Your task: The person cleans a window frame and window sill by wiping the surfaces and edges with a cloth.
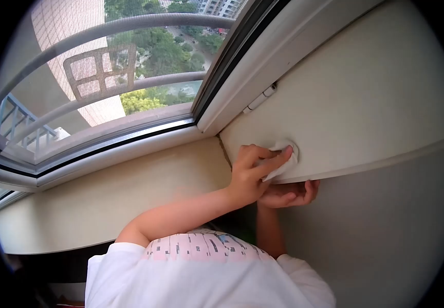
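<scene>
My left hand (250, 172) is closed on a crumpled white tissue (287, 165) and presses it against a cream-coloured ledge (355, 113) close to its front edge. The index finger lies stretched across the tissue, and part of the wad is hidden behind the fingers. Just below the ledge's edge, my right hand (286, 196) is turned palm up with loosely bent fingers. Its fingertips come up to the edge; nothing shows in the palm. My left forearm crosses in front of the lower body of the ledge corner.
A window with a white frame (119, 154) and an insect screen fills the upper left, with curved railings outside. A small white hinge (259, 98) sits on the frame beside the ledge. To the left runs another cream sill (104, 200). A grey surface (366, 220) drops below the ledge.
</scene>
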{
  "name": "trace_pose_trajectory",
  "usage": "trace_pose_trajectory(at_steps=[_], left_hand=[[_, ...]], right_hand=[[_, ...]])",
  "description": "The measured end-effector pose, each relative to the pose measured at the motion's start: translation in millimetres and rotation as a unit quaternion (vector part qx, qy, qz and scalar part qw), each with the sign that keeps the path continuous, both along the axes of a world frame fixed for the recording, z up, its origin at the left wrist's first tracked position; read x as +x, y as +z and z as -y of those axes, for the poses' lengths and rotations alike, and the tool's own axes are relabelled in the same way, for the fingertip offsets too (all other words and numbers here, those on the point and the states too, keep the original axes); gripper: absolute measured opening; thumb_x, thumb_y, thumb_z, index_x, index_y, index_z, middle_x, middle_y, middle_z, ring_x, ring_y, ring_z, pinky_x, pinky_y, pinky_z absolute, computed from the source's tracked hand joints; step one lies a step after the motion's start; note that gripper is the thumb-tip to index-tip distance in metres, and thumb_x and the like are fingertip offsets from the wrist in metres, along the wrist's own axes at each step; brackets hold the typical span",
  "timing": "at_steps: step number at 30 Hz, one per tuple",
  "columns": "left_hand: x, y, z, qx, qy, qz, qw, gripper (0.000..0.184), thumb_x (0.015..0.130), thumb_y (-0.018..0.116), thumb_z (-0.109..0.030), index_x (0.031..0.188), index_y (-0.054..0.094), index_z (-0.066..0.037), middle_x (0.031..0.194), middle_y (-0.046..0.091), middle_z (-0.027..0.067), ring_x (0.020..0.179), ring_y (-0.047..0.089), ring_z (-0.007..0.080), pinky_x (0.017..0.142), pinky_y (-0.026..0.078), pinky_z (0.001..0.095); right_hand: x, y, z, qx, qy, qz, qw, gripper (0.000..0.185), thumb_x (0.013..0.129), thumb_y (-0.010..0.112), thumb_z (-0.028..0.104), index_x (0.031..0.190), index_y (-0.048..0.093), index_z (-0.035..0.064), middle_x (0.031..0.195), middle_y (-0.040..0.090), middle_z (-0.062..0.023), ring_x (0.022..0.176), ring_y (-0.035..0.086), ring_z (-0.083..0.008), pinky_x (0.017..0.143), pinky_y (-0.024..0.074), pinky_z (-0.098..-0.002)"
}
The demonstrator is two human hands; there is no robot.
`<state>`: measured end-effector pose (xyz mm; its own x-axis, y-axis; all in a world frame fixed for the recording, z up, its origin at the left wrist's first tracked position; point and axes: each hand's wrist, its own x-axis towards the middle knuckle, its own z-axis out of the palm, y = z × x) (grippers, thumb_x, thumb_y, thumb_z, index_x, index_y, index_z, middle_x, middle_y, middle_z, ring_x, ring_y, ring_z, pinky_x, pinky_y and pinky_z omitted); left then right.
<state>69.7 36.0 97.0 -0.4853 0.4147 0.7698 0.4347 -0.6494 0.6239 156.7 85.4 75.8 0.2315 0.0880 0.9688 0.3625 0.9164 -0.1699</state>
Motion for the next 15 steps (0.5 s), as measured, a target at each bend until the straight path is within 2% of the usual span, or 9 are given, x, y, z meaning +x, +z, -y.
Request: trace_pose_trajectory(at_steps=[2, 5, 6, 7, 9, 10, 12, 15], left_hand=[[15.7, -3.3, 8.6, 0.073, 0.013, -0.076, 0.994, 0.046, 0.068, 0.081, -0.029, 0.112, 0.078, -0.018, 0.085, 0.052, -0.0013, 0.07, 0.05, 0.0177, 0.069, 0.038, 0.0315], [7.9, 4.2, 6.4, 0.08, 0.022, -0.086, 0.993, 0.045, 0.067, 0.081, -0.028, 0.111, 0.078, -0.018, 0.084, 0.05, -0.0019, 0.069, 0.049, 0.0176, 0.068, 0.037, 0.0311], [4.9, 9.8, 9.1, 0.067, -0.005, -0.06, 0.996, 0.05, 0.066, 0.082, -0.019, 0.116, 0.077, -0.018, 0.085, 0.052, -0.0015, 0.071, 0.05, 0.0179, 0.068, 0.037, 0.0303], [1.1, 11.8, 5.7, 0.069, -0.004, -0.06, 0.996, 0.05, 0.066, 0.082, -0.019, 0.116, 0.077, -0.018, 0.085, 0.052, -0.0015, 0.071, 0.05, 0.0179, 0.068, 0.037, 0.0303], [-12.4, 17.6, -10.0, -0.035, 0.017, 0.015, 0.999, 0.057, 0.064, 0.082, -0.002, 0.12, 0.077, -0.013, 0.087, 0.055, 0.0013, 0.073, 0.052, 0.0191, 0.073, 0.042, 0.0309], [-20.2, 20.4, -22.2, -0.034, 0.017, 0.014, 0.999, 0.057, 0.064, 0.082, -0.002, 0.12, 0.077, -0.013, 0.087, 0.055, 0.0013, 0.073, 0.052, 0.0191, 0.073, 0.042, 0.0309], [-31.7, 24.7, -43.3, -0.065, 0.022, 0.14, 0.988, 0.067, 0.06, 0.079, 0.008, 0.123, 0.075, -0.012, 0.089, 0.056, 0.0029, 0.076, 0.054, 0.0197, 0.073, 0.045, 0.0304], [-29.2, 27.5, -38.8, -0.063, 0.051, 0.113, 0.99, 0.062, 0.063, 0.078, 0.005, 0.123, 0.075, -0.011, 0.089, 0.058, 0.0042, 0.076, 0.054, 0.0198, 0.07, 0.046, 0.0293]], right_hand=[[-7.1, -4.4, 5.6, -0.046, 0.069, -0.143, 0.986, 0.04, 0.104, 0.033, 0.037, 0.119, 0.046, 0.0019, 0.135, 0.042, -0.0194, 0.12, 0.052, -0.0342, 0.097, 0.051, -0.0493], [1.0, -5.1, 8.2, -0.06, 0.016, -0.073, 0.995, 0.041, 0.103, 0.034, 0.039, 0.118, 0.045, 0.0029, 0.134, 0.043, -0.0195, 0.117, 0.055, -0.0348, 0.095, 0.0529, -0.0505], [0.3, -6.5, 5.9, -0.05, 0.03, -0.071, 0.996, 0.04, 0.103, 0.034, 0.036, 0.119, 0.045, 0.0016, 0.135, 0.042, -0.0196, 0.121, 0.052, -0.0351, 0.099, 0.0514, -0.0512], [0.7, -4.9, 3.5, -0.048, 0.032, -0.071, 0.996, 0.04, 0.103, 0.034, 0.036, 0.119, 0.045, 0.0016, 0.135, 0.042, -0.0196, 0.121, 0.052, -0.0351, 0.099, 0.0514, -0.0512], [1.9, 1.6, -0.1, 0.001, 0.019, -0.009, 1.0, 0.039, 0.103, 0.033, 0.033, 0.119, 0.045, 0.0, 0.137, 0.04, -0.0197, 0.127, 0.048, -0.0353, 0.104, 0.0479, -0.0518], [5.9, 0.8, -0.7, 0.004, -0.001, 0.007, 1.0, 0.041, 0.102, 0.037, 0.037, 0.12, 0.045, 0.0009, 0.142, 0.038, -0.019, 0.128, 0.046, -0.0364, 0.103, 0.0454, -0.0524], [10.5, -2.2, -1.4, 0.006, -0.02, 0.012, 1.0, 0.041, 0.103, 0.037, 0.037, 0.12, 0.044, 0.0009, 0.142, 0.038, -0.0189, 0.129, 0.046, -0.0365, 0.104, 0.0446, -0.0525], [8.3, -1.5, -3.7, 0.012, -0.034, 0.017, 0.999, 0.04, 0.103, 0.035, 0.035, 0.119, 0.046, 0.0001, 0.141, 0.039, -0.0191, 0.129, 0.045, -0.0355, 0.105, 0.0446, -0.0517]])
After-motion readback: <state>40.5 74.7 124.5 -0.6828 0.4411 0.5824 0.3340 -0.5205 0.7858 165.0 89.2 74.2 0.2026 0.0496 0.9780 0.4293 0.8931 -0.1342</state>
